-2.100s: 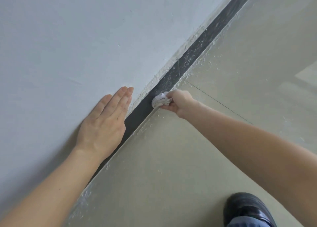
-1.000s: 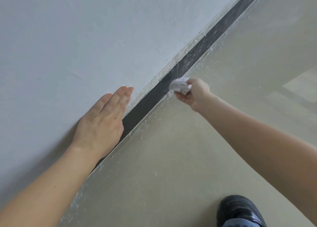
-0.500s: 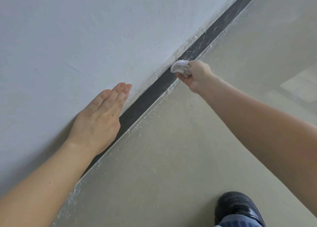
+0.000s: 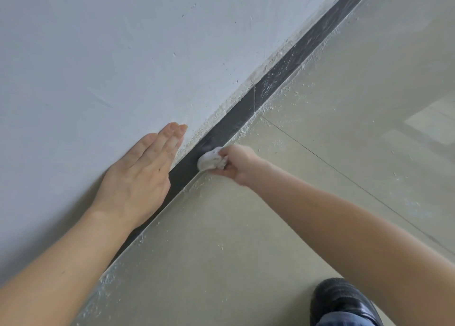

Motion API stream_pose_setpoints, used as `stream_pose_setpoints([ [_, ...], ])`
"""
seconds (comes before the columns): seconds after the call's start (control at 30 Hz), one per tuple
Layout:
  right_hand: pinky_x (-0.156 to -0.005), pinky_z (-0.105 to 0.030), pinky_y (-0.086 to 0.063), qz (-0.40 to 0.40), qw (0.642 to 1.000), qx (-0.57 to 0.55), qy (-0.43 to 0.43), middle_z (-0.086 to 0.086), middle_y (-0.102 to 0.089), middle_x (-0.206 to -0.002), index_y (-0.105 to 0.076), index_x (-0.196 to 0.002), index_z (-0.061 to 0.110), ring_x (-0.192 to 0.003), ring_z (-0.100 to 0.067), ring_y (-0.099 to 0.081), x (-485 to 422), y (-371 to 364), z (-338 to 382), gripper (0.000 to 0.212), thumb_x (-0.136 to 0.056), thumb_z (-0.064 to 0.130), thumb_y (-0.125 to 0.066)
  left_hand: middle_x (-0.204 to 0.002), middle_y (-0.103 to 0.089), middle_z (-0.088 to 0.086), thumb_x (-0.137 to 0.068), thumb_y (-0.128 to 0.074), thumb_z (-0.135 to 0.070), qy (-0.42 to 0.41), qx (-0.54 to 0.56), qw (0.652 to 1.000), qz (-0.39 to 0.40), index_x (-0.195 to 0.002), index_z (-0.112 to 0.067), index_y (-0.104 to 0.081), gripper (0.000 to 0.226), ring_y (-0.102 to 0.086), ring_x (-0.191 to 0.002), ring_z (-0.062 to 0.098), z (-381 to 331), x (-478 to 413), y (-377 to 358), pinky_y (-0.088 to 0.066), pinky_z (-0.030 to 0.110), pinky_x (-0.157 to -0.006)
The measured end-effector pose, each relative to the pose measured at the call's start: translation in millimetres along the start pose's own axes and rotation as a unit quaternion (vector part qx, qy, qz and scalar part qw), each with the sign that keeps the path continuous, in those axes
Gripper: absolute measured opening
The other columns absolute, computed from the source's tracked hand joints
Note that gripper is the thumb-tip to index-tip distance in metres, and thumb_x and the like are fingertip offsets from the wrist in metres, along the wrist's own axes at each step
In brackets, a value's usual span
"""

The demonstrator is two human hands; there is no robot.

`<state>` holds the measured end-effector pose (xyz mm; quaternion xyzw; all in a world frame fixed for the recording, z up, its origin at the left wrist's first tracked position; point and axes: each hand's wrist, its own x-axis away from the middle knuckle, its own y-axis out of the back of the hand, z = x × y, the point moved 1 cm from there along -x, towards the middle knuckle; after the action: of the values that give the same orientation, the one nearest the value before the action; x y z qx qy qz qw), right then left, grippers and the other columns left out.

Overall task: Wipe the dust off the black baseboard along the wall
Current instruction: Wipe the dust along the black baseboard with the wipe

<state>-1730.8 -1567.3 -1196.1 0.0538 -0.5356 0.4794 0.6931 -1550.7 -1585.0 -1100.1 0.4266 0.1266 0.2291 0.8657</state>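
The right hand [image 4: 234, 164] squeezes a crumpled white cloth [image 4: 210, 161] against the long black baseboard strip [image 4: 234, 122]. Its dusty part runs up and right (nearer this hand). The left hand [image 4: 142, 175] lies flat on the pale grey wall [image 4: 123, 55], fingers straight.

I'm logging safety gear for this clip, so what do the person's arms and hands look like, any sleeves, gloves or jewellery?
The left forearm and right forearm are bare to the frame edge, no sleeves showing. The left hand and right hand wear no gloves, and no rings, watch or bracelet show.
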Motion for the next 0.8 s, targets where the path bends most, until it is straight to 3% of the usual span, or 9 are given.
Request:
stream_pose_setpoints([
  [0.1, -0.070, -0.034, -0.060, -0.071, 0.994, 0.043, 0.068, -0.021, -0.056, -0.100, -0.055, -0.095, -0.004, -0.074, -0.024, -0.059, -12, 19, 44, 0.014, -0.089, -0.009, -0.043, -0.158, -0.013, 0.008, -0.089, -0.035, -0.017, -0.001, -0.004, 1.000, 0.003, -0.147, 0.003, -0.024, 0.062, -0.009, -0.145, 0.020, 0, 2, -3, 0.003, 0.032, -0.119],
  [0.17, -0.064, -0.028, -0.059, -0.120, 0.985, 0.047, 0.117, -0.022, -0.055, -0.118, -0.048, -0.125, -0.005, -0.072, -0.019, -0.058, -17, 34, 72, 0.036, -0.090, -0.004, -0.044, -0.158, -0.012, 0.010, -0.088, -0.038, -0.017, -0.014, -0.013, 1.000, 0.008, -0.136, 0.001, -0.047, 0.052, -0.008, -0.145, 0.022, -1, 1, -5, 0.007, 0.033, -0.119],
  [0.23, -0.059, -0.025, -0.059, -0.159, 0.974, 0.028, 0.157, -0.020, -0.053, -0.125, -0.040, -0.135, -0.004, -0.071, -0.016, -0.056, -17, 47, 92, 0.045, -0.091, -0.002, -0.044, -0.158, -0.010, 0.011, -0.088, -0.040, -0.017, -0.022, -0.025, 0.999, 0.015, -0.125, -0.001, -0.059, 0.045, -0.006, -0.145, 0.023, 0, 1, -6, 0.009, 0.034, -0.119],
  [0.37, -0.073, -0.030, -0.059, -0.186, 0.956, -0.048, 0.220, -0.009, -0.055, -0.099, -0.044, -0.132, -0.002, -0.071, -0.014, -0.057, -2, 65, 104, 0.039, -0.093, 0.002, -0.045, -0.158, -0.007, 0.011, -0.088, -0.037, -0.017, -0.023, -0.031, 0.999, 0.018, -0.125, -0.002, -0.059, 0.045, -0.001, -0.146, 0.022, -1, 1, -6, 0.010, 0.035, -0.118],
  [0.43, -0.081, -0.036, -0.058, -0.214, 0.960, -0.018, 0.178, -0.008, -0.058, -0.090, -0.058, -0.110, 0.000, -0.070, -0.017, -0.060, 9, 61, 86, 0.022, -0.092, 0.000, -0.045, -0.158, -0.010, 0.011, -0.087, -0.037, -0.017, -0.021, -0.025, 0.999, 0.018, -0.123, -0.002, -0.061, 0.045, -0.003, -0.146, 0.022, -1, 0, -5, 0.009, 0.035, -0.118],
  [0.53, -0.069, -0.038, -0.059, -0.123, 0.991, 0.008, 0.058, -0.022, -0.063, -0.106, -0.056, -0.091, 0.005, -0.075, -0.029, -0.065, 20, 37, 36, 0.010, -0.089, -0.001, -0.048, -0.157, -0.016, 0.009, -0.087, -0.037, -0.019, 0.004, -0.009, 1.000, 0.004, -0.135, 0.001, -0.049, 0.053, -0.009, -0.145, 0.021, -2, -1, -4, 0.007, 0.034, -0.119],
  [0.63, -0.065, -0.037, -0.061, -0.013, 0.996, 0.087, -0.035, -0.019, -0.064, -0.085, -0.055, -0.098, 0.000, -0.072, -0.029, -0.063, 29, 6, -17, 0.010, -0.092, 0.003, -0.048, -0.157, -0.016, 0.009, -0.088, -0.032, -0.020, 0.015, -0.010, 1.000, -0.012, -0.144, 0.004, -0.029, 0.061, -0.010, -0.145, 0.020, -2, -2, -3, 0.006, 0.033, -0.119],
  [0.73, -0.070, -0.035, -0.060, 0.019, 0.992, 0.122, -0.023, -0.016, -0.061, -0.077, -0.054, -0.110, -0.001, -0.065, -0.025, -0.062, 28, -15, -22, 0.018, -0.094, 0.002, -0.047, -0.157, -0.016, 0.011, -0.088, -0.031, -0.018, 0.013, -0.020, 0.999, -0.025, -0.144, 0.005, -0.028, 0.061, -0.011, -0.145, 0.021, -5, -1, -6, 0.003, 0.034, -0.119],
  [0.8, -0.077, -0.035, -0.059, -0.017, 0.992, 0.122, 0.014, -0.015, -0.060, -0.076, -0.057, -0.098, -0.001, -0.063, -0.023, -0.061, 24, -15, 6, 0.012, -0.092, -0.002, -0.047, -0.156, -0.018, 0.011, -0.087, -0.030, -0.015, 0.019, -0.004, 0.999, -0.042, -0.143, 0.004, -0.029, 0.059, -0.014, -0.145, 0.022, -11, -2, -8, -0.003, 0.035, -0.119],
])
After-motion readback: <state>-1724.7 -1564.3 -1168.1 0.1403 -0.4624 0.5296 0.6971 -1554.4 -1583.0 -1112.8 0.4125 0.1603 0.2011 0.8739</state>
